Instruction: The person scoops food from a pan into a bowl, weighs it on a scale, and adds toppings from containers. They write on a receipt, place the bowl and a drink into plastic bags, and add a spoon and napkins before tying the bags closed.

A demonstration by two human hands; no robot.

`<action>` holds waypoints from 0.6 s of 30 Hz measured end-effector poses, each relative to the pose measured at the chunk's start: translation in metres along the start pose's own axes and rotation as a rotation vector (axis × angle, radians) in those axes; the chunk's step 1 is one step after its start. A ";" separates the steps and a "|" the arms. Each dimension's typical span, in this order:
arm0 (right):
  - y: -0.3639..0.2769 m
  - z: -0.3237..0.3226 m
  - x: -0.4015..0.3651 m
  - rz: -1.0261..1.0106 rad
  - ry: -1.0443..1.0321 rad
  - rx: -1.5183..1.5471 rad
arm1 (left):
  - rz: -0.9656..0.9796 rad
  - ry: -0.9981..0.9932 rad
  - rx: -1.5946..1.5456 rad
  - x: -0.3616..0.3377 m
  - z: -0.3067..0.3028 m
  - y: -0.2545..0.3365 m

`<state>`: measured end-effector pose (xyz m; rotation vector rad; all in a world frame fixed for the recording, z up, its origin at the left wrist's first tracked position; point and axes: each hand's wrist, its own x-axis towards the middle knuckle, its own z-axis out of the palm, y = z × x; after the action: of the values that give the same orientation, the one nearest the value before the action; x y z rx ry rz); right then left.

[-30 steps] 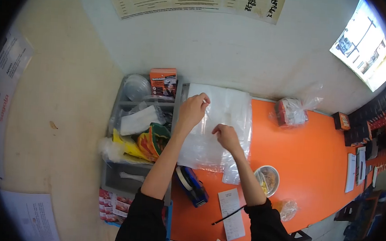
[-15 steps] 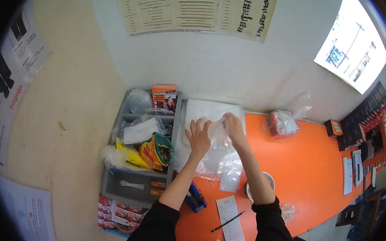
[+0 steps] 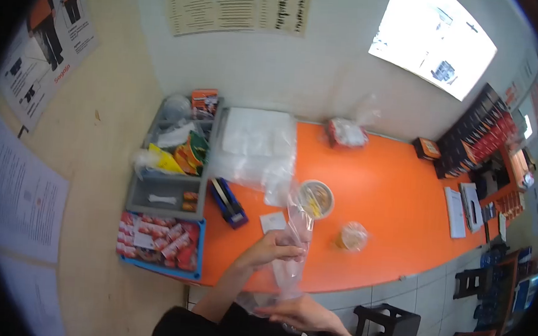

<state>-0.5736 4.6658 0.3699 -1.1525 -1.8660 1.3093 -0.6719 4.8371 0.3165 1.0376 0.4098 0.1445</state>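
A clear plastic bag hangs over the front edge of the table, close to my body. My left hand has its fingers closed on the upper part of the bag. Lower down, my right hand grips the bag's other end, its fingers partly hidden by the film. Just beyond the bag's top stands a round bowl with food in it, partly overlapped by the film. A small knotted clear bag with yellowish contents lies to the right. Part of a paper slip shows beside my left hand.
Flat plastic bags are stacked at the back of the orange table. A blue tape dispenser stands at left, beside a grey compartment tray and a blue-edged tray of red packets. A dark stool is on the floor.
Both hands have come back from the bag stack toward my body, now with a clear bag between them. The left hand has closed from spread fingers. The view has shifted right.
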 end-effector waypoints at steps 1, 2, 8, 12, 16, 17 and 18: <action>-0.011 -0.002 -0.024 -0.006 -0.059 0.114 | 0.257 0.039 0.065 -0.005 0.020 -0.011; -0.026 -0.009 -0.050 -0.015 -0.114 0.241 | 0.240 0.067 0.160 -0.017 0.036 -0.017; -0.015 -0.029 -0.141 -0.039 0.549 0.049 | 0.331 -0.201 0.491 -0.077 0.165 -0.008; 0.008 -0.046 -0.166 0.151 0.002 0.228 | 0.069 -0.257 0.205 -0.124 0.183 0.005; 0.036 -0.003 -0.160 -0.078 -0.036 0.571 | -0.051 -0.130 0.239 -0.140 0.149 -0.031; 0.048 0.015 -0.161 0.138 0.058 0.729 | 0.029 -0.045 0.398 -0.137 0.138 -0.041; 0.059 0.030 -0.158 0.260 0.112 0.755 | 0.106 0.039 0.549 -0.134 0.127 -0.052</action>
<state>-0.5068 4.5213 0.3076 -1.0274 -0.9929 1.8240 -0.7483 4.6678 0.3630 1.6007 0.4405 0.1502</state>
